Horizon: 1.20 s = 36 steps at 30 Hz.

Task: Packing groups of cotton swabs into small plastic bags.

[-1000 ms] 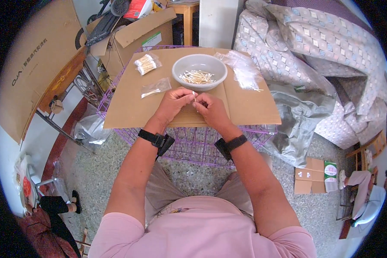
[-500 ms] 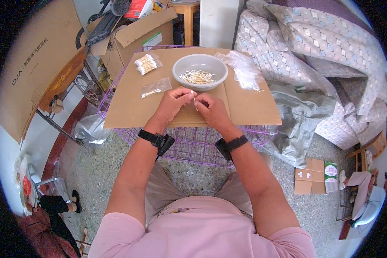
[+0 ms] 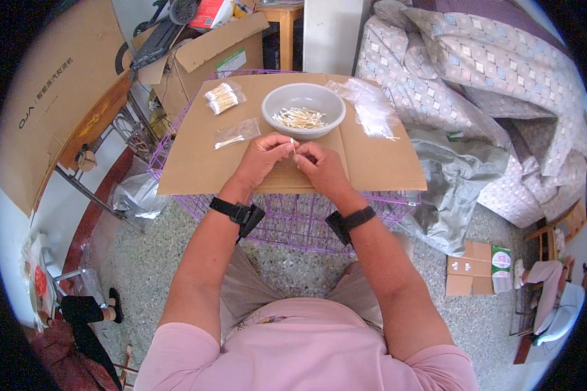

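Between my fingertips, just in front of the grey bowl (image 3: 334, 125), stands a cotton swab (image 3: 293, 148), its white tip pointing up. My left hand (image 3: 265, 156) pinches it from the left, and my right hand (image 3: 317, 163) closes on it from the right. Loose cotton swabs (image 3: 300, 117) lie heaped in the bowl. To the left, a clear bag (image 3: 246, 129) rests flat with a few swabs inside. Behind it sits a fuller bag of swabs (image 3: 223, 97). A pile of clear plastic bags (image 3: 370, 107) spreads to the right of the bowl, with a swab tip near its front edge.
A cardboard sheet (image 3: 195, 171) forms the work surface on a purple wire cage (image 3: 293, 221). An open carton (image 3: 222, 49) stands behind on the left. Patterned covers (image 3: 476, 58) and a grey plastic sack (image 3: 453, 189) crowd the right side. Other people's legs show at both sides.
Both hands stay almost in place, still holding the swab in front of the bowl. Only the fingers seem to have shifted very slightly.
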Motion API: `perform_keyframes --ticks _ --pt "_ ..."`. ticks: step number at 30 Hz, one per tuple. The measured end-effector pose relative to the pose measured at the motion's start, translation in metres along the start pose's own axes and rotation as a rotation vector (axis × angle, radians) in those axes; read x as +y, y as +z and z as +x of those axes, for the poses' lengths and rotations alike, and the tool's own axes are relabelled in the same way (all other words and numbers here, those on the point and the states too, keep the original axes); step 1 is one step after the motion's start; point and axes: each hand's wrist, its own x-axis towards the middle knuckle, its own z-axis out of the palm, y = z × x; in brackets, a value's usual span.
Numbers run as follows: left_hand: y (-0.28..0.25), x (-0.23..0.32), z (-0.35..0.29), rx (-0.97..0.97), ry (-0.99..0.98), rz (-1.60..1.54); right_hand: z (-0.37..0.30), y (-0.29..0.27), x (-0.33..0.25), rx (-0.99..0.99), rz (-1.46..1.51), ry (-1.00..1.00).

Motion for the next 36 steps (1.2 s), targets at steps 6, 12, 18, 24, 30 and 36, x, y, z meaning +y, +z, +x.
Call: perform_keyframes --ticks 6,12,18,24,30,36 --pt "0.001 0.0 0.0 -0.007 0.01 0.02 -0.001 -0.002 -0.004 -0.009 -0.043 -0.008" --pt "0.004 0.006 -0.002 -0.007 -0.006 0.024 -0.001 -0.001 -0.003 -0.009 -0.015 0.018" --pt "0.005 0.007 -0.003 -0.006 -0.021 0.013 -0.001 0.002 -0.001 0.006 0.012 0.024" --pt "0.008 0.012 -0.007 -0.011 -0.011 0.059 -0.002 0.001 -0.001 0.024 0.035 0.028" --pt "0.008 0.0 -0.003 0.05 -0.04 -0.318 -0.003 0.0 -0.002 0.028 0.058 0.035" --pt "0.009 -0.005 -0.004 0.1 -0.067 -0.449 -0.003 -0.001 -0.005 0.049 0.027 -0.008"
